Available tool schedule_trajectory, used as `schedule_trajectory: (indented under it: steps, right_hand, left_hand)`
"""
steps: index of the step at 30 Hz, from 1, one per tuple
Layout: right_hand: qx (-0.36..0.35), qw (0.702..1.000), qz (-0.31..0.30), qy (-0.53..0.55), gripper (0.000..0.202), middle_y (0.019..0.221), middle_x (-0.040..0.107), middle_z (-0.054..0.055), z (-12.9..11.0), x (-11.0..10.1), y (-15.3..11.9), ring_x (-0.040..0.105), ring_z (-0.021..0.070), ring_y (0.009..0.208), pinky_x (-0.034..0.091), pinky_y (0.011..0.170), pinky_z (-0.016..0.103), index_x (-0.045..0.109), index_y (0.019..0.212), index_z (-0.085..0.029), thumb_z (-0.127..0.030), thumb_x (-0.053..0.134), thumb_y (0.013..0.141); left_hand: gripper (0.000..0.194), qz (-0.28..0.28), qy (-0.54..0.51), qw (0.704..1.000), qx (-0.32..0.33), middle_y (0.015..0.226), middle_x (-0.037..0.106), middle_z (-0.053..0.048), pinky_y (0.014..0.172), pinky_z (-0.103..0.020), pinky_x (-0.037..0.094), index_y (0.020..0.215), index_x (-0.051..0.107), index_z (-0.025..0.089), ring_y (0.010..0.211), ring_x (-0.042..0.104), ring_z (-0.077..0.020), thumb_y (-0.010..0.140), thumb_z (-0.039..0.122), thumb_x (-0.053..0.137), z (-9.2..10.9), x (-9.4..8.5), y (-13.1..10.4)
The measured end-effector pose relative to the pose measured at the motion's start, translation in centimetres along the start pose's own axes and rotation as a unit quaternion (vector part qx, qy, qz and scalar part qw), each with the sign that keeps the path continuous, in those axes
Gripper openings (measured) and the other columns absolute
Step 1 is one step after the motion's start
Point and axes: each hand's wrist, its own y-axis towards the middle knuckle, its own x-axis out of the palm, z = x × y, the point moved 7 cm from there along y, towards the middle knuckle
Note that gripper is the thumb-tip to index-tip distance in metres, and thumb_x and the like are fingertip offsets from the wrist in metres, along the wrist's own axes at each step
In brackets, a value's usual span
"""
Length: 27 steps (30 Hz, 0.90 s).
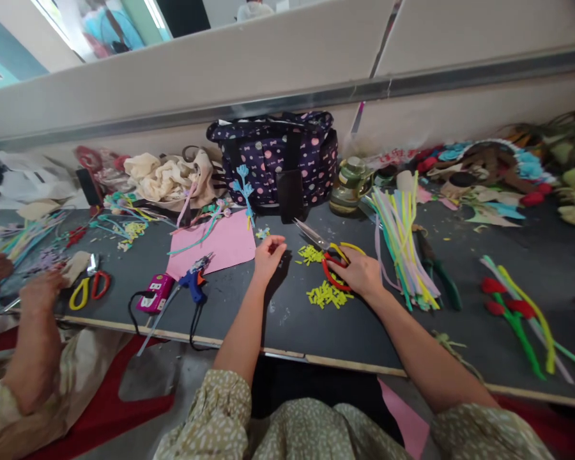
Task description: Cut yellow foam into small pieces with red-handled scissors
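My right hand [363, 271] is wrapped round scissors [326, 245] with red and yellow handles, their blades pointing away to the left. Beside and under the handles lie two small heaps of short yellow-green cut pieces [326, 294]. My left hand [268, 257] hovers left of the heaps with its fingers curled in; whatever may be between the fingertips is too small to make out. Just left of that hand is a pink sheet [220, 239]. A light blue flower made of fuzzy stems [243, 182] rises behind it.
A blue glue gun [191, 281] and a magenta power strip [156, 293] lie left. A patterned bag [278, 160] and green jar [349, 185] stand behind. Pastel pipe cleaners [405, 246], pliers [443, 275] and red flowers [512, 310] are right. Another person's hands [41, 291] work at far left.
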Motion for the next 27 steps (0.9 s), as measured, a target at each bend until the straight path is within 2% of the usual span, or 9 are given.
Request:
schedule_trajectory:
  steps: [4,9,12,14,16,19,23,27]
  right_hand:
    - [-0.004,1.000,0.012,-0.009,0.041,0.070,0.064,-0.001,0.2,0.1,0.1,0.060,0.0154,0.066,0.031,0.053,0.023,0.063,0.090,-0.024,-0.061,0.052,0.076]
    - [-0.018,0.999,0.026,-0.009,0.045,0.076,0.066,0.001,0.3,0.4,0.0,0.062,0.0182,0.072,0.036,0.058,0.025,0.063,0.099,-0.024,-0.062,0.050,0.078]
    - [-0.018,0.999,0.041,-0.008,0.047,0.084,0.068,0.003,0.4,0.4,0.0,0.063,0.0201,0.080,0.039,0.063,0.027,0.063,0.105,-0.024,-0.061,0.051,0.078]
    - [-0.011,0.999,0.047,-0.006,0.048,0.087,0.068,0.004,0.5,0.2,0.0,0.063,0.0203,0.081,0.039,0.063,0.027,0.063,0.105,-0.023,-0.061,0.051,0.077]
    - [0.003,0.999,0.042,0.001,0.047,0.084,0.068,0.003,0.6,0.0,0.1,0.063,0.0191,0.076,0.038,0.061,0.026,0.064,0.102,-0.023,-0.061,0.052,0.077]
    - [0.025,0.999,0.019,0.021,0.044,0.074,0.066,0.000,0.7,-0.1,0.2,0.060,0.0164,0.067,0.035,0.057,0.025,0.064,0.096,-0.024,-0.061,0.054,0.076]
    - [0.022,0.999,0.018,0.028,0.043,0.069,0.063,-0.001,0.7,-0.3,0.3,0.059,0.0149,0.065,0.033,0.056,0.024,0.063,0.089,-0.023,-0.062,0.052,0.077]
    - [0.025,0.999,0.027,0.023,0.043,0.070,0.064,-0.001,1.0,0.0,0.3,0.059,0.0150,0.065,0.032,0.056,0.024,0.063,0.093,-0.023,-0.062,0.053,0.076]
  left_hand:
    - [0.015,-0.111,0.073,0.991,-0.009,0.073,0.062,0.000,0.063,-0.025,0.045,0.087,0.065,0.019,0.064,0.056,-0.0121,0.076,0.029,0.059,0.0,1.8,-0.8]
    - [0.013,-0.236,-0.004,0.970,-0.067,0.071,0.064,-0.002,0.061,-0.025,0.047,0.082,0.062,0.016,0.064,0.060,-0.0129,0.078,0.027,0.056,-0.4,3.6,-1.7]
    - [0.016,-0.210,-0.037,0.975,-0.057,0.083,0.067,-0.006,0.063,-0.026,0.048,0.086,0.063,0.016,0.074,0.063,-0.0150,0.078,0.029,0.056,0.4,3.5,-1.6]
    - [0.019,-0.181,-0.048,0.981,-0.053,0.081,0.067,-0.006,0.062,-0.025,0.047,0.088,0.063,0.016,0.073,0.062,-0.0147,0.078,0.031,0.057,0.9,3.4,-1.6]
    - [0.019,-0.182,-0.036,0.982,-0.045,0.074,0.065,-0.004,0.061,-0.025,0.046,0.085,0.064,0.016,0.066,0.059,-0.0129,0.078,0.033,0.059,1.3,3.6,-1.9]
    - [0.017,-0.246,0.027,0.969,-0.004,0.074,0.063,-0.002,0.063,-0.025,0.044,0.079,0.065,0.017,0.064,0.055,-0.0122,0.075,0.033,0.063,2.1,4.6,-2.7]
    - [0.011,-0.343,0.135,0.926,0.083,0.078,0.065,-0.003,0.080,-0.033,0.043,0.074,0.068,0.021,0.080,0.056,-0.0173,0.075,0.032,0.066,3.0,6.3,-3.8]
    - [0.010,-0.363,0.170,0.903,0.158,0.082,0.064,-0.004,0.087,-0.039,0.038,0.081,0.071,0.025,0.088,0.053,-0.0204,0.080,0.029,0.062,3.9,7.4,-4.3]
